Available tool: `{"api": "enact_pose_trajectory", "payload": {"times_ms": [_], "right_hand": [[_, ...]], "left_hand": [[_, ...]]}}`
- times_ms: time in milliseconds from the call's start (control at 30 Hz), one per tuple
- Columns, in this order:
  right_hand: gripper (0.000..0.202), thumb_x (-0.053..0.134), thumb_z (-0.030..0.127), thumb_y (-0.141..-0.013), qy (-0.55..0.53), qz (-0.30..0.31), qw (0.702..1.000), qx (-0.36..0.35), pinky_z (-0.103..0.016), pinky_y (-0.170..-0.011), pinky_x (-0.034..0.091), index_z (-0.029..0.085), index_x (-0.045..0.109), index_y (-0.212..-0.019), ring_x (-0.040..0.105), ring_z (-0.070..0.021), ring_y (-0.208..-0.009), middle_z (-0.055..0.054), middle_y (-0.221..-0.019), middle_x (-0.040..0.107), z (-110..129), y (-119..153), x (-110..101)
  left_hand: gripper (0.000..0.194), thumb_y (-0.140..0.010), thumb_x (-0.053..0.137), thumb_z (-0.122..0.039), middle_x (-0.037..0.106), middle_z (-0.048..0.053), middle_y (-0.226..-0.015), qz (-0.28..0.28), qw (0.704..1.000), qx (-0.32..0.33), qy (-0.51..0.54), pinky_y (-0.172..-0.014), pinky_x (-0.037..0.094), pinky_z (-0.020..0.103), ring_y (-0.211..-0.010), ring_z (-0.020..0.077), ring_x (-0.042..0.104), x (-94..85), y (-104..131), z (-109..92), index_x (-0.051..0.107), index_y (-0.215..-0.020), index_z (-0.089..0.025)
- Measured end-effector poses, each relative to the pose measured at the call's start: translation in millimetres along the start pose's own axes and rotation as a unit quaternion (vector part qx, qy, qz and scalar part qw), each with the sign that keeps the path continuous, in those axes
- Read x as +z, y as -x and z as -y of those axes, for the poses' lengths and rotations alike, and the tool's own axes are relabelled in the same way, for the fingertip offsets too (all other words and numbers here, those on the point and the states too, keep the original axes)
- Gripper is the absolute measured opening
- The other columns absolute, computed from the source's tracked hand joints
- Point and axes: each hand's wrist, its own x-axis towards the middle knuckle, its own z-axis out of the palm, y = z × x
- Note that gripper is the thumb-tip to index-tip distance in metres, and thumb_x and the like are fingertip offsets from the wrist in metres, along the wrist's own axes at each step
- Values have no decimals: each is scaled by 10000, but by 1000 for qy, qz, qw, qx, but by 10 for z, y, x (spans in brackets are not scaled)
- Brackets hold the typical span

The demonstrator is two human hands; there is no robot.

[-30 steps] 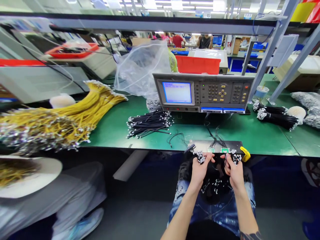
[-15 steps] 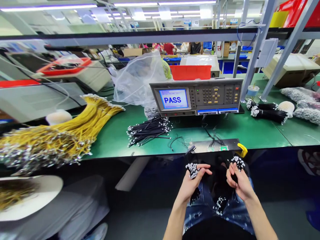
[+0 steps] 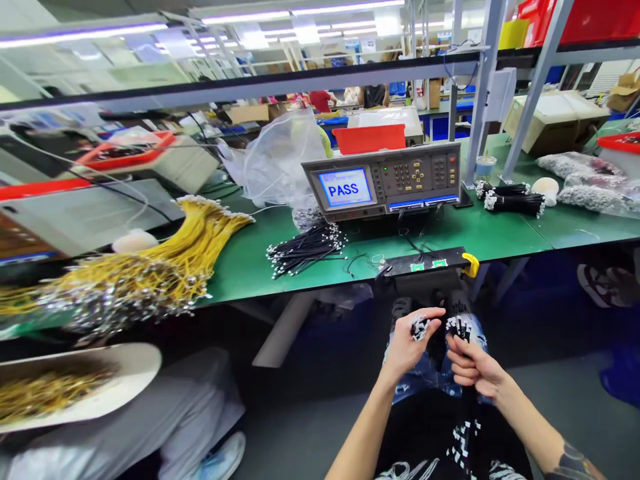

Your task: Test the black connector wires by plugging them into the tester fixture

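My left hand (image 3: 411, 340) is closed around a bundle of black cables, whose white connector ends (image 3: 420, 327) show between thumb and fingers. Just to its right, my right hand (image 3: 473, 363) grips a second bundle of black cables with white connectors (image 3: 459, 327) pointing up. The two hands are close together above my lap. More white connectors (image 3: 463, 443) hang below my right hand against dark clothing. Beyond the hands, a black fixture (image 3: 425, 261) with small green boards lies at the table's front edge, with a yellow piece (image 3: 471, 265) at its right end.
A tester (image 3: 385, 180) showing PASS stands on the green table (image 3: 250, 267). Black cables (image 3: 305, 250) lie left of it, with yellow cables (image 3: 195, 247) farther left. More black cables (image 3: 515, 201) lie right. A person's grey-clad leg (image 3: 165, 413) is at lower left, beside a white tray (image 3: 145, 360).
The view has shifted and tilted. My hands have come closer together, and the bundle in my right hand now stands more upright in its fingers.
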Motion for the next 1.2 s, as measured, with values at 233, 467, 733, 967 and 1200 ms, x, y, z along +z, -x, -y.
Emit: {"api": "enact_pose_trajectory", "payload": {"times_ms": [233,467,733,967,1200], "right_hand": [[451,881,471,-793,-5,-19,999,-36,-158,-374,137,156,563,-745,121,22,-399,83,-632,532,-395,45,36],[456,798,588,-838,16,22,1000,2,-157,-359,219,211,543,-811,227,-35,-346,131,-478,408,-352,73,189],[523,711,721,-842,70,49,996,32,-170,-380,292,251,490,-892,212,-49,-306,158,-444,425,-126,-98,212],[609,842,569,-794,3,160,973,165,-176,-408,113,208,375,-645,88,-42,-411,141,-453,238,28,-320,221],[665,792,407,-849,-26,172,961,215,-192,-400,120,216,214,-582,55,-44,-396,134,-413,171,250,-595,104]], "left_hand": [[425,-932,663,-490,712,127,-1353,137,990,-11,33,-1123,492,459,-1277,338,665,34,232,100,790,-1214,-200],[493,-916,663,-540,752,93,-1303,112,990,-53,66,-1137,466,446,-1255,329,675,-2,345,6,766,-1266,-207],[433,-852,734,-527,819,69,-1124,12,996,-76,47,-1072,526,425,-1117,313,746,-49,336,-83,809,-1176,-250],[302,-870,712,-399,804,110,-1152,-19,999,-31,9,-926,626,387,-1060,300,775,-113,189,-125,841,-1051,-195],[348,-872,722,-394,792,127,-1168,20,998,-67,2,-942,612,414,-1059,327,773,-228,-51,-181,823,-1131,-186]]}}
